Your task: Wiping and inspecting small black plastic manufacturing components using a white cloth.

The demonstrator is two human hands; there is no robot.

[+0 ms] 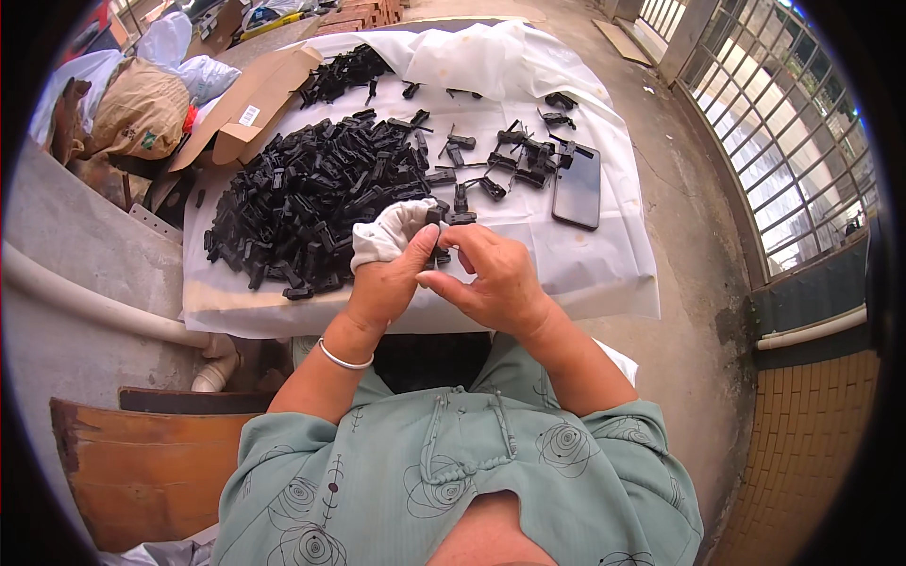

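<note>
Place: makeshift piecework spot on a bare concrete floor, at the edge of a building.
Work surface: white sheet [585, 269] spread mid-frame, with a heap of black plastic parts [311, 198] on it.
Supplies: opened cardboard box [247, 104] and stuffed sacks [142, 104] at upper left.
Building materials: stacked bricks [363, 14] at top centre, white pipe [94, 302] at left.
Boundary: metal window grille [793, 141] at upper right, tiled wall [802, 443] at lower right.
</note>
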